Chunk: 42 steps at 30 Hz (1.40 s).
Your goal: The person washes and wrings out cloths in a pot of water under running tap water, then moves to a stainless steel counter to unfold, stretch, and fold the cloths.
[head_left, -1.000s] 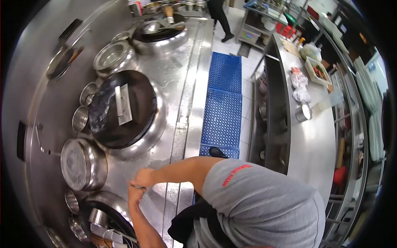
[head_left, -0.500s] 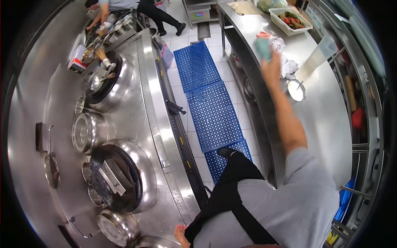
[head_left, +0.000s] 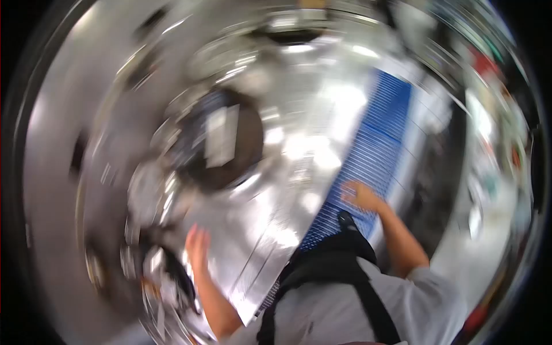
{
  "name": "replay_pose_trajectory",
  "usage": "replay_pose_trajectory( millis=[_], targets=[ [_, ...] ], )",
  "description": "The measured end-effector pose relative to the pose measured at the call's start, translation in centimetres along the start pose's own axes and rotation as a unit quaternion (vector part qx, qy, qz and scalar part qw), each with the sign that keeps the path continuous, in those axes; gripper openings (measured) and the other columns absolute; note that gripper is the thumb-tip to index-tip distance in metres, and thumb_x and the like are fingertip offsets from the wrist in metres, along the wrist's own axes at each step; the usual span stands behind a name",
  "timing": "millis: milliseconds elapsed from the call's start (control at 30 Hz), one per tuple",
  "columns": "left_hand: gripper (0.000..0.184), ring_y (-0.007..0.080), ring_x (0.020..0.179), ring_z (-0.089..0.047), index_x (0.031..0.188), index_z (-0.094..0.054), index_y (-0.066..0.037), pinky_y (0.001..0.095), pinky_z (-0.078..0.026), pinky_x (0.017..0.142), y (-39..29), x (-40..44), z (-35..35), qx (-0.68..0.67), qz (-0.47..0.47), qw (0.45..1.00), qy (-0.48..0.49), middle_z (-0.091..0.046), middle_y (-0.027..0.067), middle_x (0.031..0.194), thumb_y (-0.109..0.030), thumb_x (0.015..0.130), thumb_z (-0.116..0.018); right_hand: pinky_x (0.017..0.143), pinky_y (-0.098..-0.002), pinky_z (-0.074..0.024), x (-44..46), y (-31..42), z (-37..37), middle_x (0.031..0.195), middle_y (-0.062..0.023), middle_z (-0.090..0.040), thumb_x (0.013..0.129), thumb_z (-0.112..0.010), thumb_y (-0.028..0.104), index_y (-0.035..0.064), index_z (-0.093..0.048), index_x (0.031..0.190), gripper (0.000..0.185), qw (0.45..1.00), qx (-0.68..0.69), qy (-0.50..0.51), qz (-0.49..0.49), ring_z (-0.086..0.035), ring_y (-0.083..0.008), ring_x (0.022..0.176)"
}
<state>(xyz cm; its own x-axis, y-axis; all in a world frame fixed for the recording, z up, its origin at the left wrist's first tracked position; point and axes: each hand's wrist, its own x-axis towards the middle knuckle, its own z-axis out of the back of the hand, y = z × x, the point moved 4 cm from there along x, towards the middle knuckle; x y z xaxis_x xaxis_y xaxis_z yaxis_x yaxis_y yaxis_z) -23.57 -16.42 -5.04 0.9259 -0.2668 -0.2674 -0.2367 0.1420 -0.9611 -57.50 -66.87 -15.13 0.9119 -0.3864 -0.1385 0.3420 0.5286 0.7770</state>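
Note:
Motion blurs the whole view. Over the steel stove top [head_left: 230, 221], at lower left, my left hand [head_left: 197, 244] is raised with its fingers stretched out and holds nothing. My right hand [head_left: 361, 195] hangs in the air above the blue floor mat [head_left: 374, 146], fingers loosely curved and apart, nothing visible in it. A dark wok [head_left: 192, 152] with a flat pale metal piece [head_left: 221, 138] across it lies ahead of my left hand. A smeared greenish shape, perhaps the cloth, shows on the right-hand counter [head_left: 480, 230].
Left of my left hand is another dark pan [head_left: 178, 270] with blurred metal utensils. A round metal pot [head_left: 146, 192] stands near the back wall. Further pans line the far end of the stove. My shoe [head_left: 346, 218] is on the mat.
The view has swung back toward the stove. My right hand has left the green cloth at the right counter and come back over the mat. My left hand has moved out over the stove top.

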Motion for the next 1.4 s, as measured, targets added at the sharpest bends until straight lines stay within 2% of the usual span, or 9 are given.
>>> replay_pose_trajectory(
  millis=[200,467,600,733,933,1033,1100,1233,1400],
  targets=[
    [0.039,0.0248,0.101,-0.069,0.118,-0.069,-0.004,0.0354,-0.053,0.089,-5.1,10.5,10.5,0.181,-0.138,0.960,-0.163,-0.071,0.0166,0.111,-0.024,0.085,-0.073,0.110,-0.0441,-0.0399,11.0,36.0,-21.3,0.137,-0.0215,-0.058,0.089,-0.071,0.022,0.0033,-0.063,0.128,0.043,0.888,0.067,0.354,0.285,-0.052,-0.0366,0.130],
    [0.028,0.0394,0.108,-0.062,0.108,-0.071,0.000,0.0437,-0.048,0.096,-7.4,19.7,22.0,0.410,-0.120,0.874,-0.231,-0.065,0.0238,0.111,-0.015,0.087,-0.061,0.107,-0.0450,-0.0428,30.9,59.0,-35.9,0.129,-0.0220,-0.061,0.091,-0.064,0.015,0.0017,-0.061,0.128,0.039,0.883,-0.036,0.149,0.443,-0.053,-0.0396,0.125],
    [0.023,0.0373,0.105,-0.065,0.098,-0.073,0.000,0.0434,-0.050,0.094,-4.4,26.6,25.4,0.517,-0.206,0.793,-0.248,-0.068,0.0249,0.110,-0.013,0.084,-0.061,0.104,-0.0451,-0.0444,44.1,61.7,-49.0,0.131,-0.0224,-0.060,0.087,-0.068,0.019,0.0017,-0.060,0.128,0.045,0.859,-0.204,0.146,0.447,-0.055,-0.0400,0.123],
    [0.021,0.0390,0.108,-0.066,0.093,-0.074,0.000,0.0464,-0.054,0.089,-6.4,29.2,26.5,0.528,-0.038,0.841,-0.111,-0.068,0.0247,0.114,-0.012,0.082,-0.061,0.102,-0.0455,-0.0460,52.4,58.7,-59.3,0.128,-0.0236,-0.061,0.082,-0.071,0.025,0.0018,-0.061,0.127,0.051,0.836,-0.397,0.281,0.254,-0.058,-0.0400,0.119],
    [0.028,0.0397,0.109,-0.065,0.105,-0.074,-0.006,0.0474,-0.052,0.093,-5.0,34.4,27.2,0.494,0.039,0.856,-0.145,-0.067,0.0244,0.116,-0.020,0.092,-0.053,0.102,-0.0473,-0.0452,53.5,57.0,-61.6,0.117,-0.0238,-0.066,0.083,-0.069,0.034,0.0036,-0.066,0.119,0.047,0.810,-0.450,0.280,0.253,-0.061,-0.0406,0.114],
    [0.039,0.0390,0.110,-0.065,0.120,-0.068,-0.009,0.0495,-0.049,0.097,-3.1,37.0,26.8,0.441,-0.010,0.878,-0.184,-0.066,0.0221,0.124,-0.036,0.100,-0.048,0.102,-0.0481,-0.0448,51.5,59.5,-58.6,0.111,-0.0238,-0.068,0.084,-0.068,0.039,0.0046,-0.069,0.116,0.047,0.873,-0.342,0.212,0.275,-0.063,-0.0408,0.112],
    [0.050,0.0370,0.111,-0.064,0.128,-0.062,-0.010,0.0510,-0.048,0.098,-3.4,36.1,26.3,0.030,0.098,0.979,-0.177,-0.063,0.0186,0.129,-0.049,0.100,-0.045,0.102,-0.0487,-0.0446,49.7,61.2,-56.3,0.107,-0.0239,-0.070,0.084,-0.067,0.042,0.0052,-0.070,0.113,0.047,0.933,-0.187,0.145,0.270,-0.064,-0.0410,0.110],
    [0.073,0.0335,0.122,-0.056,0.142,-0.048,-0.013,0.0565,-0.046,0.099,-5.3,34.2,26.1,-0.480,0.062,0.875,-0.032,-0.054,0.0158,0.141,-0.069,0.098,-0.038,0.075,-0.0414,-0.0507,47.1,62.0,-56.9,0.081,-0.0179,-0.070,0.081,-0.076,0.032,0.0004,-0.071,0.088,0.033,0.946,0.255,0.061,0.190,-0.066,-0.0257,0.076],
    [0.063,0.0316,0.117,-0.060,0.139,-0.048,-0.009,0.0511,-0.046,0.104,-8.8,31.3,25.2,-0.523,0.027,0.851,-0.044,-0.061,0.0154,0.125,-0.059,0.101,-0.044,0.068,-0.0401,-0.0474,41.3,67.2,-51.8,0.073,-0.0181,-0.067,0.088,-0.070,0.034,-0.0031,-0.068,0.078,0.038,0.935,0.239,0.056,0.257,-0.063,-0.0219,0.071]
  ],
)
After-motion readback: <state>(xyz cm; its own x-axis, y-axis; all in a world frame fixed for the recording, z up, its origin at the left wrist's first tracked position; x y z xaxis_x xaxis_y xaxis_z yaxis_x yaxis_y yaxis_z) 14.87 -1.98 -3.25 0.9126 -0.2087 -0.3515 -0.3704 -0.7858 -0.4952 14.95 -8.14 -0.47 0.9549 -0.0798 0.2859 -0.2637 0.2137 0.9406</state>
